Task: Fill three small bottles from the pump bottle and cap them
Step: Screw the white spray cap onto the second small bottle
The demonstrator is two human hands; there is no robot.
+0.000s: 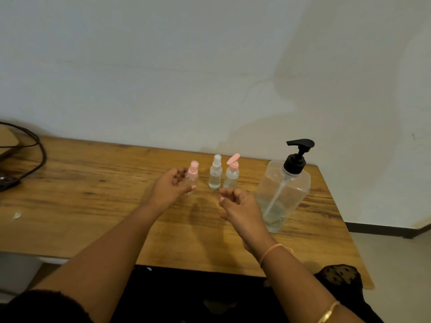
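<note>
The left hand (pixel 171 186) is cupped with the palm turned inward and the fingers curled. Its thumb tip lies across the clear, round body of the pink-capped bottle (pixel 192 177) at its 2 o'clock, but I cannot tell whether it grips the bottle or only touches it. The right hand (pixel 238 203) hovers with its fingers loosely curled round nothing. Close at its 12 o'clock stand the clear-capped bottle (pixel 215 174) and the flip-top bottle (pixel 231 177), whose pink lid is hinged open. Both are slim cylinders of clear plastic. At its 3 o'clock is the pump bottle (pixel 283 194), large, broad-shouldered and transparent, with a black pump head and a visible dip tube. All four stand upright on the grainy wooden table (pixel 93 194). A black cable (pixel 39 145) loops at far 9 o'clock.
</note>
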